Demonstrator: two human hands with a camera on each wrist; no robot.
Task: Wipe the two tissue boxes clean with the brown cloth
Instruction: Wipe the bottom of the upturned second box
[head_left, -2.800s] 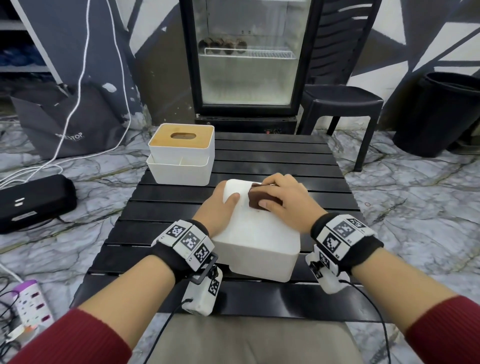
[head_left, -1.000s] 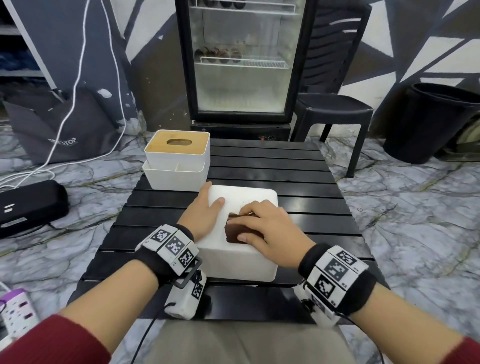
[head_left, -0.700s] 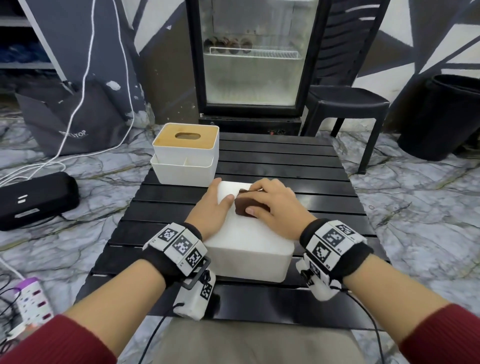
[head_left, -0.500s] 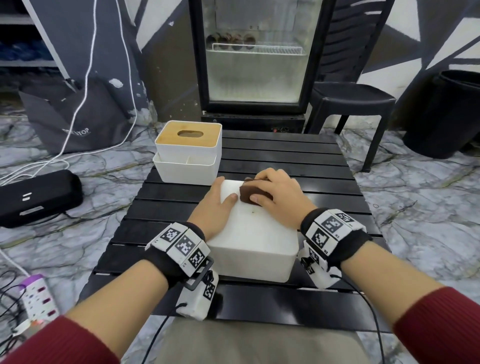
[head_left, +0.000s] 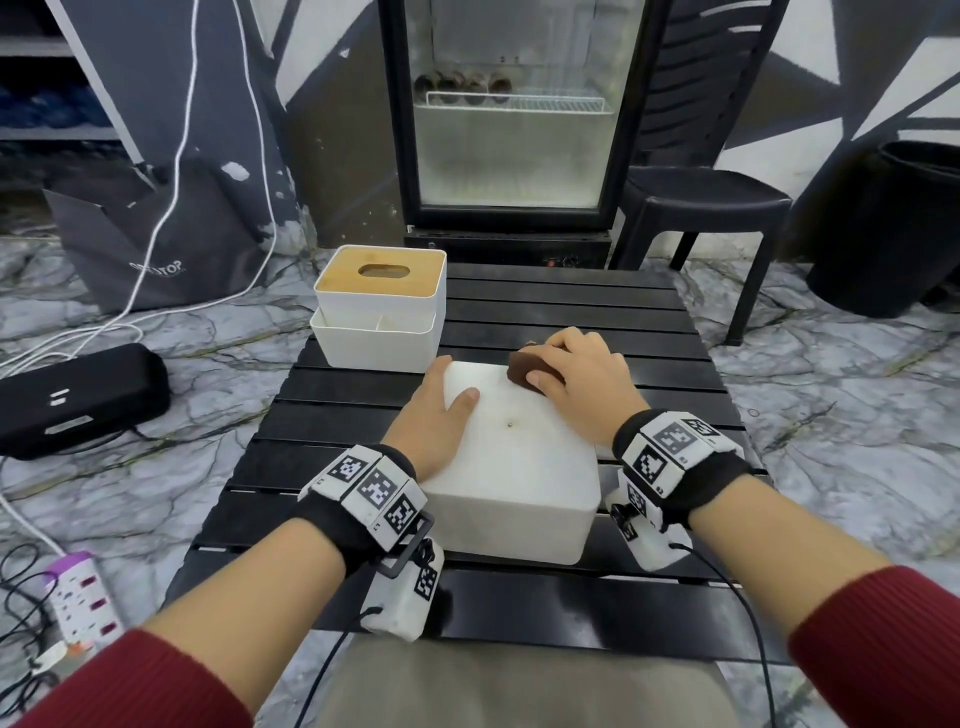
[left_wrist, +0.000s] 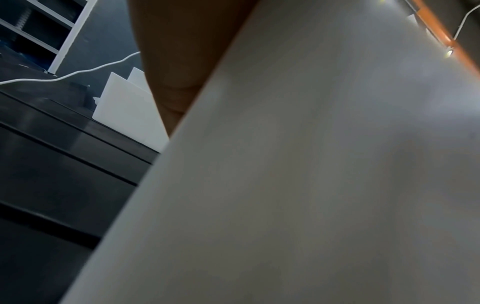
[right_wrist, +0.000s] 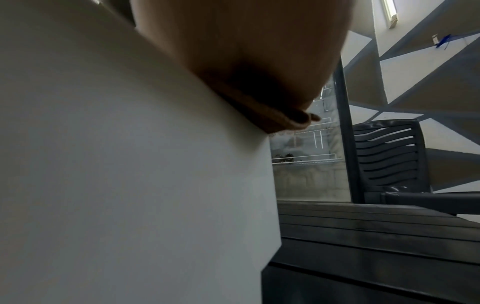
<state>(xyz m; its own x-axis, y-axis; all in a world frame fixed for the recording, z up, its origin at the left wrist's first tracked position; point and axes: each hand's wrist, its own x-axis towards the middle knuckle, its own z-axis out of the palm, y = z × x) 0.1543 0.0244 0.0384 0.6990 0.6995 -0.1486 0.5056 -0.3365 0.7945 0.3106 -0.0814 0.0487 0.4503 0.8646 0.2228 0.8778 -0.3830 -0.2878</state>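
A plain white tissue box (head_left: 514, 467) lies on the black slatted table (head_left: 571, 312), its smooth face up. My left hand (head_left: 436, 415) holds its left side, thumb on top. My right hand (head_left: 576, 379) grips the folded brown cloth (head_left: 525, 371) and presses it on the box's far right corner. A second white tissue box (head_left: 382, 306) with a wooden lid stands at the table's far left. In the left wrist view the box wall (left_wrist: 311, 185) fills the frame. In the right wrist view the cloth (right_wrist: 272, 119) lies on the box edge (right_wrist: 130, 164).
A small dark speck (head_left: 510, 425) sits on the box top. Behind the table stand a glass-door fridge (head_left: 514, 130) and a black plastic chair (head_left: 706, 197). A black bin (head_left: 893, 228) is at far right. A black case (head_left: 78, 395), cables and a power strip (head_left: 83, 603) lie on the floor left.
My right hand has slid the cloth from the near middle of the box top to its far right corner. The left hand has kept its hold on the box's left side.
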